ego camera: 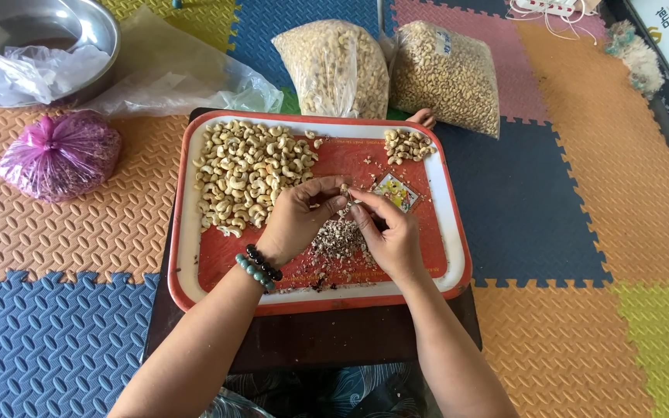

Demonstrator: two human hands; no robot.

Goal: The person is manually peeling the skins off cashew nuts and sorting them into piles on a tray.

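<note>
Mid-peel here, by the look of it: both hands meeting over the middle of the red rectangular plastic tray with the white rim, working on one small pale cashew kernel pinched between the fingertips. Left hand, the one with the dark and green bead bracelets at the wrist, curled in a narrow grip around the nut, thumb and forefinger nearly closed on it. Right hand pinched tight too, fingertips touching the same kernel from the other side, probably picking at the skin. Hard to tell if anything else sits in that hand.

Directly under the hands, a small heap of brownish skin flakes and crumbs. To the left on the tray, a big pile of unsorted cashew kernels; at the top right corner, a much smaller pile of cashews. Beyond the tray, two clear plastic bags stuffed with cashews on the coloured foam floor mat.

Best guess on the next move: skin off fully, then a light release of the clean kernel onto one of the piles, and a fresh nut picked from the big pile. Calls for gentle fingertip pressure, since these kernels probably snap easily.
</note>
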